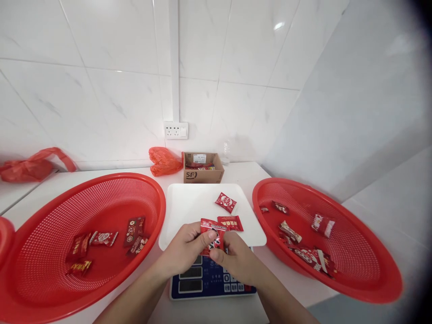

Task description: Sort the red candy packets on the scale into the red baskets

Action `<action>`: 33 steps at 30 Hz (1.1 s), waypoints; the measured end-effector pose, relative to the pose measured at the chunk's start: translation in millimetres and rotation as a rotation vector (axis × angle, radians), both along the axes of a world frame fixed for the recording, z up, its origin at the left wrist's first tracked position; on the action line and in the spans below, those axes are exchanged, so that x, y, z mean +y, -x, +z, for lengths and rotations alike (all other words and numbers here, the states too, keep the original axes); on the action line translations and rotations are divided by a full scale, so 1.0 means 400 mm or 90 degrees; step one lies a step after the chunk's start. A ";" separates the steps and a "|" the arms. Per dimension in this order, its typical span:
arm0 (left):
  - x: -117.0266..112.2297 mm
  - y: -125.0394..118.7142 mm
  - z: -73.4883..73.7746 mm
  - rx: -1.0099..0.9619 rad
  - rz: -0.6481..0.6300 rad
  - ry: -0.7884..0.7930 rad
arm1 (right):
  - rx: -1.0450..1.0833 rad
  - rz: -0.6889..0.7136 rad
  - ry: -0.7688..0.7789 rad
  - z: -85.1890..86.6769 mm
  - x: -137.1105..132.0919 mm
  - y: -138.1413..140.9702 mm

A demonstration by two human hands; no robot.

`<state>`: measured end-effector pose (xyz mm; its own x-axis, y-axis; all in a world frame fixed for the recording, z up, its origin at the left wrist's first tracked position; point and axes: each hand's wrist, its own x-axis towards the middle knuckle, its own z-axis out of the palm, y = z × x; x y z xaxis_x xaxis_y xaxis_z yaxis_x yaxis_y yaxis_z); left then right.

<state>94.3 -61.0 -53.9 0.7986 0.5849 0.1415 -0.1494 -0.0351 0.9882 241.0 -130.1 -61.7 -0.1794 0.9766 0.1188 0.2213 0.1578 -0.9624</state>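
A red snack packet (212,226) with white and dark print is held between both hands above the front of a weighing scale (184,198). My left hand (185,247) pinches its left side, thumb across the face. On the lower right edge, my right hand (236,256) grips it with thumb and bent fingers. Two more packets lie on the scale's white pan: a red and white packet (226,202) towards the back and a red packet (232,222) just behind my right hand. The scale's blue keypad panel (212,288) is partly covered by my hands.
Red mesh baskets stand on both sides: the left basket (161,202) and the right basket (388,279) each hold several wrapped snacks. Behind the scale are a cardboard box (204,176) with packets and a red plastic bag (164,161). A wall socket (175,130) is above.
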 end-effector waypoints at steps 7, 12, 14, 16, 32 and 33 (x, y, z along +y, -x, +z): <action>-0.002 -0.004 0.002 -0.018 0.001 0.002 | 0.027 0.004 -0.019 0.021 0.001 0.012; 0.006 -0.007 -0.012 -0.025 -0.049 -0.018 | 0.004 -0.010 0.044 0.022 -0.005 0.003; 0.002 -0.008 -0.013 -0.024 -0.084 -0.030 | -0.013 -0.019 0.092 0.027 -0.014 0.000; -0.001 -0.008 -0.010 -0.002 -0.100 -0.026 | -0.063 -0.032 0.121 0.037 -0.027 -0.006; 0.095 0.012 -0.044 0.178 0.456 -0.208 | -0.478 -0.356 0.224 0.051 -0.168 -0.413; 0.094 0.010 -0.046 0.188 0.462 -0.233 | -0.485 -0.336 0.245 0.040 -0.177 -0.431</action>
<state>90.4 -23.4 -72.5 0.2794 0.9225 0.2662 0.2945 -0.3462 0.8907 413.6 -200.9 -45.6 0.3907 0.9012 -0.1877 0.7521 -0.4301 -0.4994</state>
